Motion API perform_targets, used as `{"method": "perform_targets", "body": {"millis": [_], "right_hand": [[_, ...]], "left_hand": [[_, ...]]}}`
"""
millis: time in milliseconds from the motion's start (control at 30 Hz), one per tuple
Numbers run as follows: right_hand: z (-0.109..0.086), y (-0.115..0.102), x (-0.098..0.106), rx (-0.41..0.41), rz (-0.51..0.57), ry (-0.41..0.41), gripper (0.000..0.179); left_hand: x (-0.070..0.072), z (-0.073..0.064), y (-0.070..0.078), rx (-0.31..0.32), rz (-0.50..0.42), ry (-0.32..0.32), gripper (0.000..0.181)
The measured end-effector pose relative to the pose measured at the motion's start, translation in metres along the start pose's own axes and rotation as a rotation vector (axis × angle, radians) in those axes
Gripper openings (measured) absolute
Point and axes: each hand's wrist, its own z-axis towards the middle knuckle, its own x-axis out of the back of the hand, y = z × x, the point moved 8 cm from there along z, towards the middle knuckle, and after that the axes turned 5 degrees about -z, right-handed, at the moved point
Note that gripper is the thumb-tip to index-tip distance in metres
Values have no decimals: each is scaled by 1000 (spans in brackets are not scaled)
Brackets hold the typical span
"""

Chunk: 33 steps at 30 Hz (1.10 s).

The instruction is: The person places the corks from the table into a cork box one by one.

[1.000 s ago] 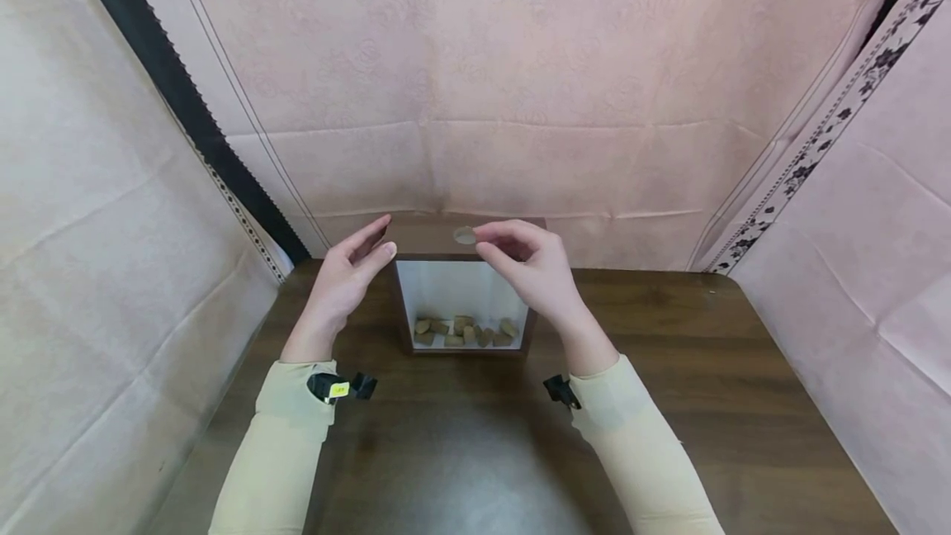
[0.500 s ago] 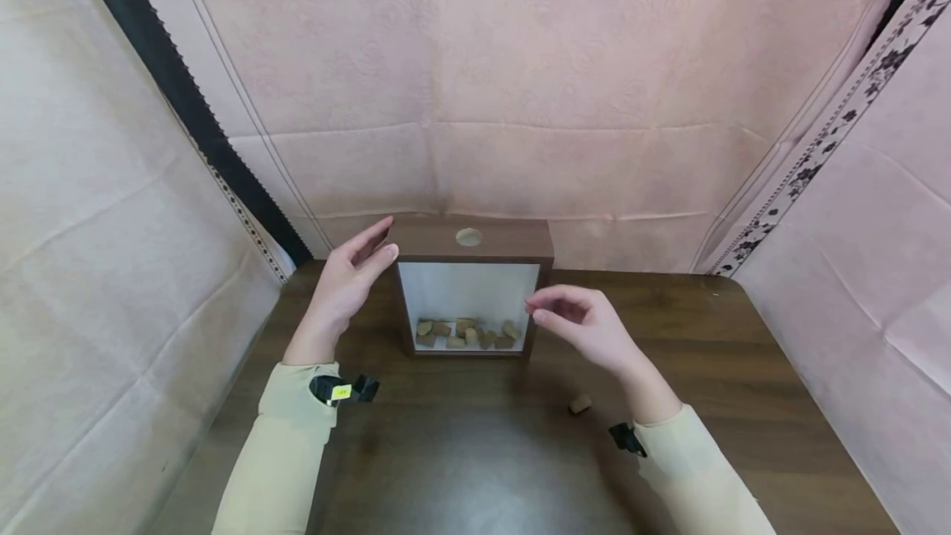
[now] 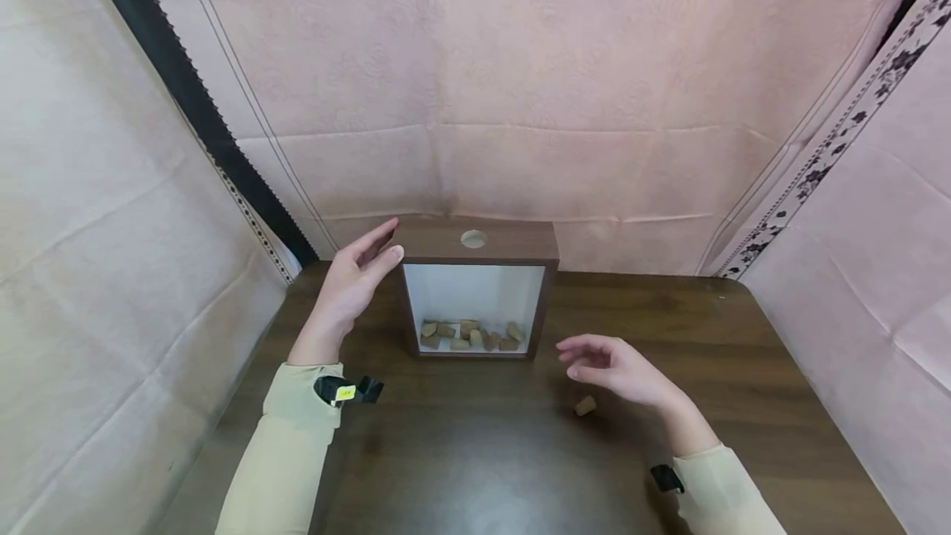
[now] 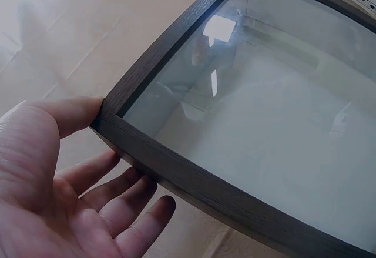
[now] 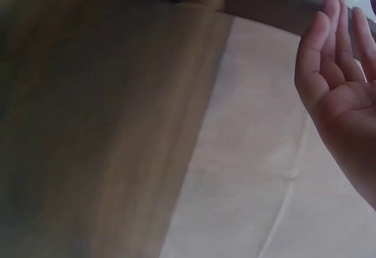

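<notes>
A brown framed display box (image 3: 475,254) with a clear front and a round hole (image 3: 473,239) in its top stands upright at the back of the table. Several wine corks (image 3: 470,333) lie on its floor. My left hand (image 3: 355,283) rests against the box's upper left corner; in the left wrist view, the thumb (image 4: 79,114) and fingertips touch the dark frame (image 4: 176,164). To the right of the box, my right hand (image 3: 612,366) hovers with loosely bent fingers, holding nothing. Just below it, one loose cork (image 3: 585,406) lies on the table.
The dark wood table (image 3: 475,452) ends at a light cloth (image 3: 535,106) hanging right behind the box. More pale cloth walls (image 3: 96,229) enclose the left and right sides.
My right hand has left the top of the box and come down to the right, toward the loose cork, uncovering the hole. My left hand stays at the box's corner.
</notes>
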Motion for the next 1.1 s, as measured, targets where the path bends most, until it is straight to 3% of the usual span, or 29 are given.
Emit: {"method": "perform_targets", "body": {"millis": [467,700,1100], "right_hand": [[-19,40,-1,-116,-119,-123,41],[-24,49,-9,-134,-170,-191,39],[-21,53,-18,-120,-310,-162,34]], "left_hand": [[0,0,-2,7,-7,2,63],[0,0,-1,0,-13,1,62],[0,0,0,-14,-22,-4,63]]}}
